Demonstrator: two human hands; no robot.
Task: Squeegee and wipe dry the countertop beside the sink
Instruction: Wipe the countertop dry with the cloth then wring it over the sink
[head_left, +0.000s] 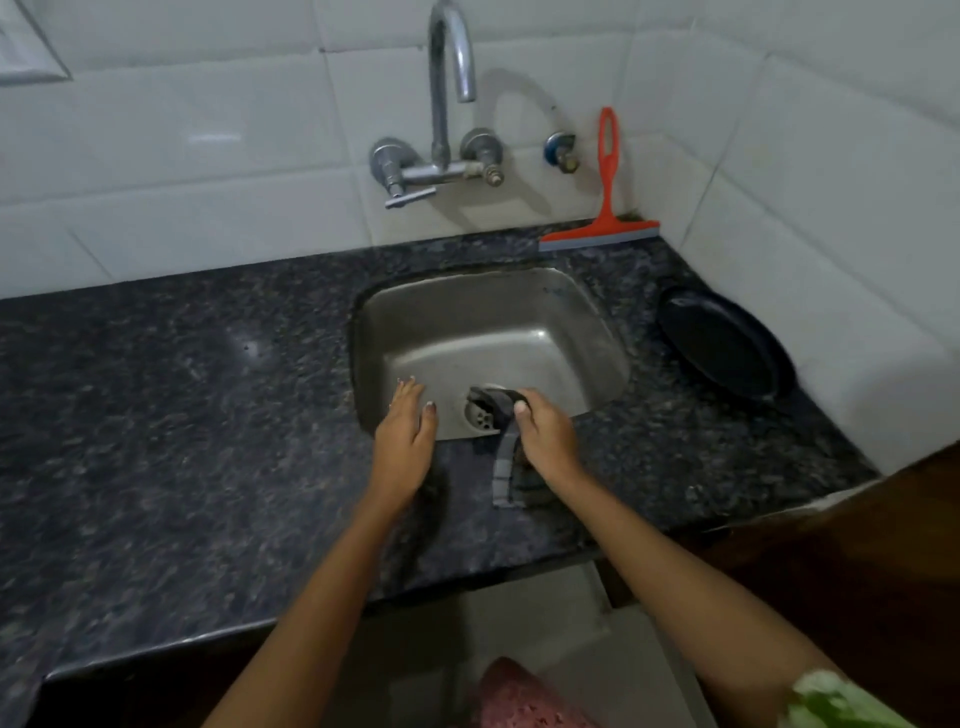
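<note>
A dark speckled granite countertop (182, 415) surrounds a steel sink (597, 332). My right hand (548, 434) is closed around a grey striped cloth (505, 470) at the sink's front edge; one end of the cloth hangs over the drain and the other trails onto the counter. My left hand (405, 431) hovers flat with fingers apart over the sink's front left corner, holding nothing. An orange squeegee (605, 208) leans upright against the tiled wall behind the sink, blade down on the counter.
A chrome tap (447, 93) juts from the white tiled wall above the sink. A black round plate or lid (727, 348) lies on the counter at the right, close to the side wall. A dark wooden surface (857, 561) stands at the lower right.
</note>
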